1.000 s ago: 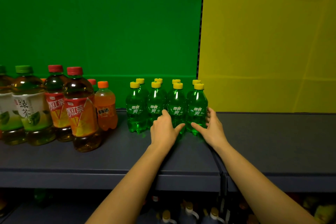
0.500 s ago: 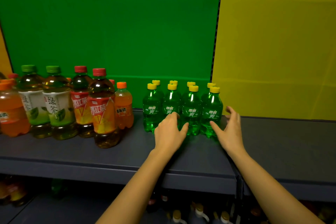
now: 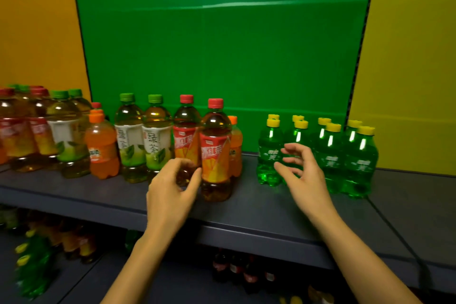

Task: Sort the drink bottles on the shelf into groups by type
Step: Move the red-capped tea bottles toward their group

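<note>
Shelf [image 3: 261, 207] dark grey, green backdrop [image 3: 222, 57] behind, yellow panel [image 3: 414, 57] rt.

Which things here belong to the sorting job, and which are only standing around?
Job: green soda bottles, red-cap tea bottles, green-cap tea bottles, orange soda bottles, upper shelf.
Not the job: bottles on the lower shelf, coloured back panels.
</note>
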{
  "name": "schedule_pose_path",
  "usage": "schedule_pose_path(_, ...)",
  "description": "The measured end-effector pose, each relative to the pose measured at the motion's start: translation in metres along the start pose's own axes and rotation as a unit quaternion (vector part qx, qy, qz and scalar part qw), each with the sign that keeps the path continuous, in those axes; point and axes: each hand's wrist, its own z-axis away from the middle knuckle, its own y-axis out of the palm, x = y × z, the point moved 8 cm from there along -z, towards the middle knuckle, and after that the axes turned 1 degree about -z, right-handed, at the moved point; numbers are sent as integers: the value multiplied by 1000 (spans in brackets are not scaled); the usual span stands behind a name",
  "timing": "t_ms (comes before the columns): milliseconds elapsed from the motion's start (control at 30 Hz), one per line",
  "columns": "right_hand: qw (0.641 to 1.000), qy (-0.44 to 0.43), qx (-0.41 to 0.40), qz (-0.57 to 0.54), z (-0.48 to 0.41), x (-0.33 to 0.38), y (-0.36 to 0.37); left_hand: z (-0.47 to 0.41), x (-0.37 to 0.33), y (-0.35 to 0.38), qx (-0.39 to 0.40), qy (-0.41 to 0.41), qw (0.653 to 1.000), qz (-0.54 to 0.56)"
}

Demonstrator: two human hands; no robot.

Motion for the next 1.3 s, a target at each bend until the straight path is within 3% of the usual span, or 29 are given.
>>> schedule_pose_path(200,994,59,81,-32,-2,6,110,-19,62,-39,19,-36,999,-15)
schedule_pose_path(467,993,98,-65,-2,-5,-7,150,-40,92,-21,135,-17,990,44)
schedule_pose_path(767,990,98,-102,-9,4,-6,130,-41,66,38,207,-8,974,88)
schedule_pose_path(1000,991,99,-94,9,9,-4,101,-49,59,56,104,-59,992,31)
schedule_pose_path(1200,992,90,-85,-3,6,-1,74,-57,60,61,42,-74,995,44)
schedule_pose_path(1300,993,84,-79,-11,3,0,67,-60,63,71,68,-88,992,61)
